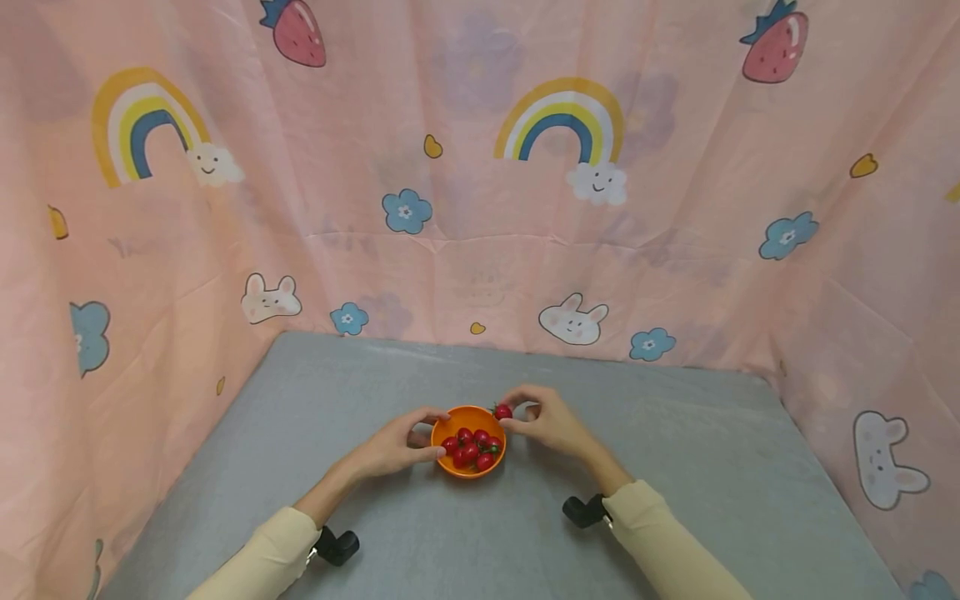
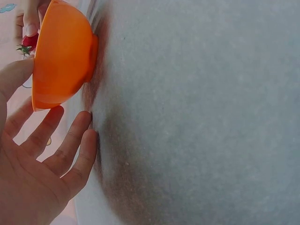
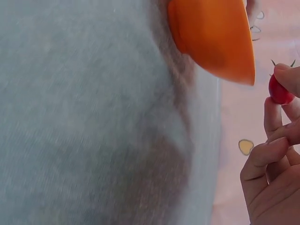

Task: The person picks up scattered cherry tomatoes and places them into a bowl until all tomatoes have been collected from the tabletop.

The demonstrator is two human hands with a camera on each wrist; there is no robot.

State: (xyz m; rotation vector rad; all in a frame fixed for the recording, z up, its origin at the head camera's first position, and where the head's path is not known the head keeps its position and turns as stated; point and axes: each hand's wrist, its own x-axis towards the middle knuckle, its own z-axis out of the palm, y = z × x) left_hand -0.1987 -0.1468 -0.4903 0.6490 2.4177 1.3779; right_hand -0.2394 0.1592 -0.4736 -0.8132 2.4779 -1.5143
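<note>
An orange bowl stands on the table in front of me, with several red cherry tomatoes inside. My left hand holds the bowl at its left side, thumb near the front and fingers at the back of the rim. In the left wrist view the bowl shows from its side, with the last two fingers off it. Just past the right rim, my right hand pinches one cherry tomato between thumb and fingertips. A green leafy top sticks out of that tomato.
A grey cloth-like surface covers the table. Behind and along both sides hangs a pink curtain printed with rainbows, strawberries and flowers. A black wrist camera sits under the left wrist and another camera under the right.
</note>
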